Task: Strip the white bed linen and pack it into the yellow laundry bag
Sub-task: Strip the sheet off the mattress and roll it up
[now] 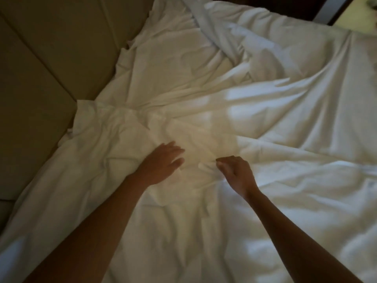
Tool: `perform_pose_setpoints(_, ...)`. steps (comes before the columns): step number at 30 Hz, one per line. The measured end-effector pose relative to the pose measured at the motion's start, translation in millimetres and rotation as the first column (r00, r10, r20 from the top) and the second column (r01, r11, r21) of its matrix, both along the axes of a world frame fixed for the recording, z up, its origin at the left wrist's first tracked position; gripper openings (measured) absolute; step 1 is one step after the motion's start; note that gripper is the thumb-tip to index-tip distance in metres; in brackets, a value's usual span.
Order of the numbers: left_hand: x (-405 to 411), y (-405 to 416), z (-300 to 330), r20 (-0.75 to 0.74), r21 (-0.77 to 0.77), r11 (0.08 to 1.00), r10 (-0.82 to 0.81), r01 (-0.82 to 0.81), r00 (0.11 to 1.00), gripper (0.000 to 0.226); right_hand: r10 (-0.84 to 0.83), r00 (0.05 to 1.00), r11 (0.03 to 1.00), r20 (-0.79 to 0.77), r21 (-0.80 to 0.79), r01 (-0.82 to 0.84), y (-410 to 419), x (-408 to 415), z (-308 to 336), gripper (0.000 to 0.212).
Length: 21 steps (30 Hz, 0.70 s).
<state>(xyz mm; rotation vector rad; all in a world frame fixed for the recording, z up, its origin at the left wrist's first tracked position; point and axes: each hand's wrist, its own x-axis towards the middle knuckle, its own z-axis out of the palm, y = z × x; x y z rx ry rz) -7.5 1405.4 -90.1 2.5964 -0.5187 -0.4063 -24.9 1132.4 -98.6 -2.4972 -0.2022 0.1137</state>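
A padded beige headboard (40, 64) runs along the left, dimly lit.

2 bare, sleeveless forearms

- The white bed linen (265, 123) runs off the right and bottom edges; its full spread cannot be seen.
- Both forearms are cut by the bottom edge.
- The fingertips of the right hand (236, 172) are buried in a fold of cloth.
- The mattress lies wholly covered.
- A pale patch (359, 15) in the top right corner is blurred and clipped, beyond telling.
- The padded headboard (40, 68) is cut by the left and top edges.
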Motion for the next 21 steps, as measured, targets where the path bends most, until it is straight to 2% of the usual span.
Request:
perform_pose_setpoints(2,-10.0,-13.8,-9.0,0.032,-0.015,0.994,-0.104,0.105,0.994,0.086,0.033,0.999,0.999,-0.031,0.009,-0.033,-16.0,-12.6,-3.3,0.059)
perform_pose_setpoints(4,-17.4,-16.0,-13.8,0.009,-0.002,0.995,-0.1,0.1,0.995,0.078,0.045,0.999,0.999,-0.008,0.019,-0.045,-32.7,-24.2,-11.8,0.06)
perform_pose_setpoints(8,-27.5,-7.9,-20.5,0.105,0.081,0.994,-0.08,0.071,0.991,0.063,-0.089,0.976,0.996,0.199,-0.004,0.092,-58.5,-46.0,-19.3,0.041)
perform_pose_setpoints(10,-29.4,-3.0,-20.8,0.187,0.042,0.999,-0.03,0.022,0.982,0.055,-0.119,0.966,0.992,0.229,-0.014,0.125,-65.8,-55.0,-21.0,0.036)
perform_pose_setpoints(13,-24.8,1.0,-19.2,0.395,0.035,0.999,-0.006,-0.009,0.919,0.052,-0.078,0.983,0.995,0.166,-0.046,0.087,-73.6,-56.2,-27.3,0.042)
perform_pose_setpoints(15,-18.0,3.0,-11.1,0.485,0.069,0.994,0.037,-0.08,0.874,0.057,-0.059,0.986,0.996,0.155,-0.063,0.07,-78.2,-44.8,-31.2,0.043)
perform_pose_setpoints(17,-11.0,4.0,-1.0,0.543,0.068,0.98,0.121,-0.187,0.831,0.052,-0.044,0.987,0.995,0.151,-0.079,0.057,-83.7,-30.7,-33.6,0.033)
perform_pose_setpoints(21,2.3,1.9,16.4,0.514,-0.024,0.939,0.306,-0.343,0.801,0.048,-0.061,0.989,0.997,0.135,-0.041,0.068,-89.4,-16.6,-27.5,0.02)
